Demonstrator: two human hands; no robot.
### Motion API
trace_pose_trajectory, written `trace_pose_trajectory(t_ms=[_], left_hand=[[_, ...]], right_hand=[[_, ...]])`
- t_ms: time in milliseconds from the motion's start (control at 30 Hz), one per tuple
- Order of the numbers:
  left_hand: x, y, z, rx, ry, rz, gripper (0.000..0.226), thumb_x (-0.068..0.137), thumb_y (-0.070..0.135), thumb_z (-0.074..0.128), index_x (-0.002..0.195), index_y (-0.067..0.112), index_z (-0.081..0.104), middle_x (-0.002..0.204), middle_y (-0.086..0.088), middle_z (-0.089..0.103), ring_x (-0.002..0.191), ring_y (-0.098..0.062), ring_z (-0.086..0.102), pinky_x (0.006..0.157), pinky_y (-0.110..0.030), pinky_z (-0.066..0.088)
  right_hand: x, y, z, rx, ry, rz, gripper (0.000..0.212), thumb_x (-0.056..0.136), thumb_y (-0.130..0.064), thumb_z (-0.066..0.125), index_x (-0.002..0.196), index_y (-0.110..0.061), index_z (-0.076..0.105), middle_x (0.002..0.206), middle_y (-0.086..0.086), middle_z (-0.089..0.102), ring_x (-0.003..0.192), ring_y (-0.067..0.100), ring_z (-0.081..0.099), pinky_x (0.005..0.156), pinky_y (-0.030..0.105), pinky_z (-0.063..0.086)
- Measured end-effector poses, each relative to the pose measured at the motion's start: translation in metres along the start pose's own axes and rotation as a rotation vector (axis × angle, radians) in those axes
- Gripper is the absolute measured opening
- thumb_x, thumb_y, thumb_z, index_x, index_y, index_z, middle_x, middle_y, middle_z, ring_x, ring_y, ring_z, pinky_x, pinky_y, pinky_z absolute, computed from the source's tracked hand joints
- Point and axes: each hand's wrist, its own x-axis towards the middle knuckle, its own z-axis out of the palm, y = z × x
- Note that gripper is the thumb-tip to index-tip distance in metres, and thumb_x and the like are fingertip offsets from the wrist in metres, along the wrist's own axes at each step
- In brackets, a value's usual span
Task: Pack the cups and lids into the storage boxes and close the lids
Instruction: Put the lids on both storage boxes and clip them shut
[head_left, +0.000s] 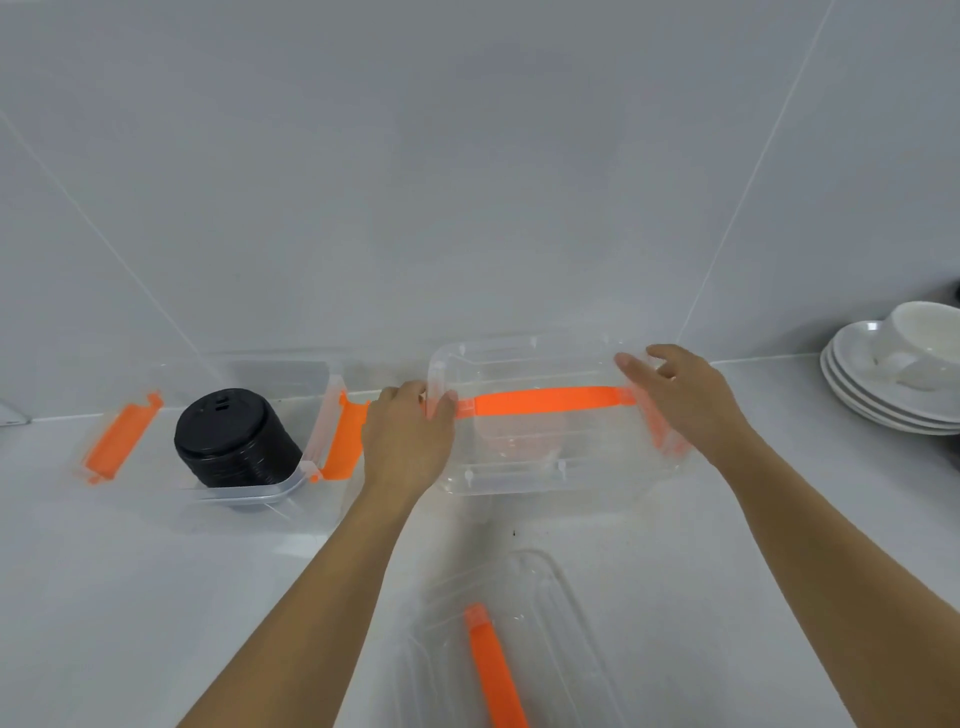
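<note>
A clear storage box lid (519, 353) with an orange handle (545, 401) lies over the right box against the back wall; clear cups show faintly through it. My left hand (405, 441) grips the lid's left edge. My right hand (680, 395) rests on its right end with fingers spread. The left clear box (260, 493) stands without a lid and has orange latches (117, 441). A stack of black lids (236, 441) lies tilted inside it. A second clear lid (550, 613) with an orange handle (496, 670) lies flat on the counter near me.
A stack of white plates (878, 395) with a white bowl (930, 332) on top sits at the far right. A grey tiled wall rises right behind the boxes. The counter is white.
</note>
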Motion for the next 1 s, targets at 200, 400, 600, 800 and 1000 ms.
trace_pose_trajectory(t_ms=[200, 400, 600, 800, 1000], left_hand=[[-0.018, -0.017, 0.000, -0.558, -0.013, -0.322, 0.066, 0.089, 0.050, 0.043, 0.131, 0.000, 0.041, 0.138, -0.018, 0.046, 0.128, -0.033, 0.042, 0.107, -0.044, 0.034], [-0.027, -0.019, 0.006, -0.783, -0.180, -0.543, 0.051, 0.083, 0.052, 0.055, 0.120, 0.016, 0.056, 0.121, -0.002, 0.061, 0.115, -0.021, 0.054, 0.105, -0.038, 0.035], [-0.024, -0.007, 0.002, -0.629, -0.123, -0.308, 0.042, 0.080, 0.031, 0.066, 0.119, 0.020, 0.052, 0.097, 0.012, 0.061, 0.089, -0.007, 0.058, 0.067, -0.021, 0.042], [-0.023, 0.002, -0.001, -0.288, -0.136, -0.215, 0.054, 0.085, 0.048, 0.053, 0.129, 0.020, 0.040, 0.106, 0.003, 0.058, 0.097, -0.024, 0.058, 0.085, -0.042, 0.049], [-0.026, 0.004, 0.002, -0.219, -0.066, -0.121, 0.047, 0.090, 0.041, 0.048, 0.133, 0.023, 0.043, 0.115, 0.003, 0.061, 0.105, -0.022, 0.057, 0.089, -0.037, 0.046]], right_hand=[[-0.010, 0.033, -0.004, 0.702, -0.054, 0.412, 0.056, 0.083, -0.057, 0.053, 0.110, -0.008, 0.059, 0.103, 0.015, 0.063, 0.090, 0.026, 0.060, 0.081, 0.037, 0.047], [-0.022, 0.041, -0.002, 0.891, -0.352, 0.285, 0.066, 0.070, -0.058, 0.063, 0.120, -0.014, 0.061, 0.085, 0.005, 0.064, 0.074, 0.019, 0.062, 0.066, 0.032, 0.044], [-0.028, 0.017, -0.004, 0.573, -0.147, 0.130, 0.041, 0.070, -0.035, 0.077, 0.102, -0.017, 0.059, 0.092, 0.007, 0.065, 0.077, 0.026, 0.064, 0.056, 0.031, 0.047], [-0.034, 0.008, -0.004, 0.168, -0.091, 0.050, 0.037, 0.083, -0.046, 0.057, 0.109, -0.019, 0.055, 0.080, 0.007, 0.062, 0.058, 0.021, 0.061, 0.047, 0.027, 0.044], [-0.035, 0.006, -0.004, -0.049, -0.057, -0.051, 0.045, 0.086, -0.053, 0.050, 0.104, -0.012, 0.055, 0.078, 0.011, 0.062, 0.067, 0.027, 0.061, 0.058, 0.035, 0.051]])
